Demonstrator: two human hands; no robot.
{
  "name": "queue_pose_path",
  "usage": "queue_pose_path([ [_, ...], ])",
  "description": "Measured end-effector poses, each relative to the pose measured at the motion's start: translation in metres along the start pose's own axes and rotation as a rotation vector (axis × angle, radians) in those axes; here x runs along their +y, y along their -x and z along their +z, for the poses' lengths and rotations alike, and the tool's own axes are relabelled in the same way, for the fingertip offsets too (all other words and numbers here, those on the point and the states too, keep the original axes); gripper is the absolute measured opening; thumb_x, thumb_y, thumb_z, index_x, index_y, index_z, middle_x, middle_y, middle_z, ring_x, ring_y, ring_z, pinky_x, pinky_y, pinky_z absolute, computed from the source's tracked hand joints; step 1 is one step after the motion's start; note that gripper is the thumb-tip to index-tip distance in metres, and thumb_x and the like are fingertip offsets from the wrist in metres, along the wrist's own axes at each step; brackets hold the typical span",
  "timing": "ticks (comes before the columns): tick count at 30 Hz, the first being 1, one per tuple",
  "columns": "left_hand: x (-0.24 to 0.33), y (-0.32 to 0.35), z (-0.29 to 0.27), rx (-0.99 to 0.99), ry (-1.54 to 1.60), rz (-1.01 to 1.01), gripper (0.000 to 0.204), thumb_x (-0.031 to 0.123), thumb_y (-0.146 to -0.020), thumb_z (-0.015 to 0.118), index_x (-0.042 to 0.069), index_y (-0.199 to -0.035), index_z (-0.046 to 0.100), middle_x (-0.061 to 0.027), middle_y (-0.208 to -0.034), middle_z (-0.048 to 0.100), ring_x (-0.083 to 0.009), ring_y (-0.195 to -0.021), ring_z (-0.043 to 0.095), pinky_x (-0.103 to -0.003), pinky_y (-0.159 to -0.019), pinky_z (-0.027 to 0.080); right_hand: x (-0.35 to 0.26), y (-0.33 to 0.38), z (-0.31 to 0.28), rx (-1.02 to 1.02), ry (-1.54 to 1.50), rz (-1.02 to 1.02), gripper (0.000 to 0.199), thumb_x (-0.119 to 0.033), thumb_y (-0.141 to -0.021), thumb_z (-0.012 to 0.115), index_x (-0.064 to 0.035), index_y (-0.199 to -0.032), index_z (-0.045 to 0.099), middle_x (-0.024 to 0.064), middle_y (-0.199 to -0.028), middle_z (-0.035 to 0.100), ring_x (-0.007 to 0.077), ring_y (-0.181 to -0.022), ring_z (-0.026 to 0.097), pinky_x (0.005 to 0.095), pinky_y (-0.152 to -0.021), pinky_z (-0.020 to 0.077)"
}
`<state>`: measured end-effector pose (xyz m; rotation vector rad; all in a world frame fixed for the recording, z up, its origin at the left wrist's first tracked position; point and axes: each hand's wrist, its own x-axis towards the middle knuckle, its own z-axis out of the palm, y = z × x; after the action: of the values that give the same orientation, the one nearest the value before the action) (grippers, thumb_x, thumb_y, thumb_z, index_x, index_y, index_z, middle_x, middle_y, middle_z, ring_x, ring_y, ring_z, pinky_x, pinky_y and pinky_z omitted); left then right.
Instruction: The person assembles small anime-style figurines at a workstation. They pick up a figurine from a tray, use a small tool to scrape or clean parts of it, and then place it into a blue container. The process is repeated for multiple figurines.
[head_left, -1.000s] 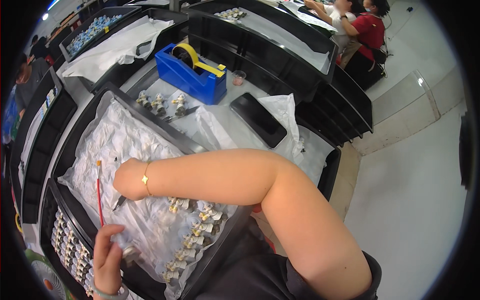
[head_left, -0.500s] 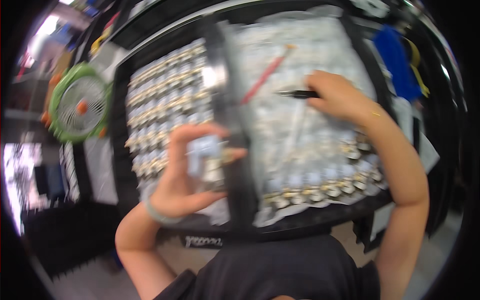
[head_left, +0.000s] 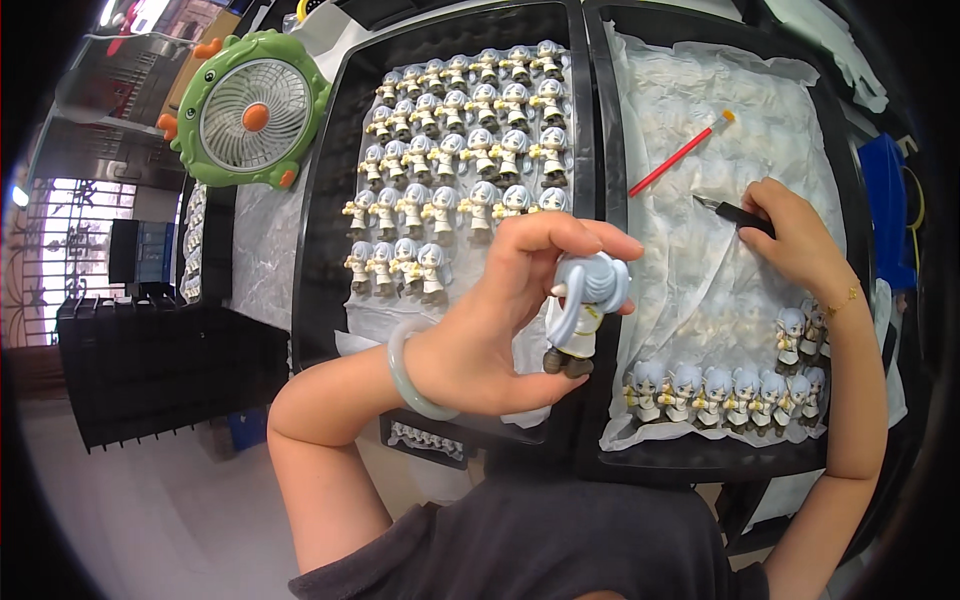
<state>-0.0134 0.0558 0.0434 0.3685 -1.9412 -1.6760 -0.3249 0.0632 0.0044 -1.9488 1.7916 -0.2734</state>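
Two black trays (head_left: 325, 200) side by side, upper frame. Left hand (head_left: 500, 320) at centre grasps grey-haired figurine (head_left: 580, 315), raised over tray divider. Right hand (head_left: 795, 240) at right pinches black-handled tool (head_left: 735, 212) on white paper (head_left: 700, 120). Red brush (head_left: 680, 153) just above. Green fan (head_left: 250, 108) upper left.

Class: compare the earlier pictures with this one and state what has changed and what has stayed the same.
The left hand now holds a small grey-haired figurine raised over the black trays. The right hand has taken hold of a black-handled tool. The red brush stays on the white paper.
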Motion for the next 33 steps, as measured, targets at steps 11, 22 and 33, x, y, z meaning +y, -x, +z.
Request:
queue_pose_path([
  [11,0.017,0.000,-0.003,0.106,-0.970,0.081,0.060,0.026,-0.051,0.073,0.005,-0.104,0.054,-0.0068,-0.084,0.044,-0.0202,-0.076,0.042,-0.030,-0.064,0.032,0.001,-0.001,0.002,-0.003,0.012,-0.014,0.024,-0.005,-0.069,0.063,-0.0008,-0.087,0.048,0.0137,-0.085,0.052,0.0303,-0.083,0.053,0.0348,-0.074,0.0416],
  [22,0.020,0.002,-0.002,0.128,-1.139,0.053,0.061,0.048,-0.043,0.077,0.008,-0.083,0.057,-0.0026,-0.068,0.039,-0.0195,-0.062,0.036,-0.030,-0.062,0.025,-0.002,-0.001,0.002,-0.010,0.011,-0.023,0.022,-0.005,-0.070,0.059,0.0001,-0.087,0.047,0.0140,-0.084,0.051,0.0303,-0.083,0.053,0.0348,-0.074,0.0409],
  [33,0.024,0.003,-0.003,0.099,-1.146,0.037,0.063,0.053,-0.047,0.076,0.006,-0.085,0.057,-0.0021,-0.068,0.042,-0.0189,-0.061,0.037,-0.030,-0.062,0.027,-0.001,-0.003,0.004,0.002,0.008,-0.057,0.021,-0.005,-0.070,0.059,0.0004,-0.086,0.047,0.0136,-0.082,0.050,0.0293,-0.080,0.052,0.0341,-0.072,0.0406],
])
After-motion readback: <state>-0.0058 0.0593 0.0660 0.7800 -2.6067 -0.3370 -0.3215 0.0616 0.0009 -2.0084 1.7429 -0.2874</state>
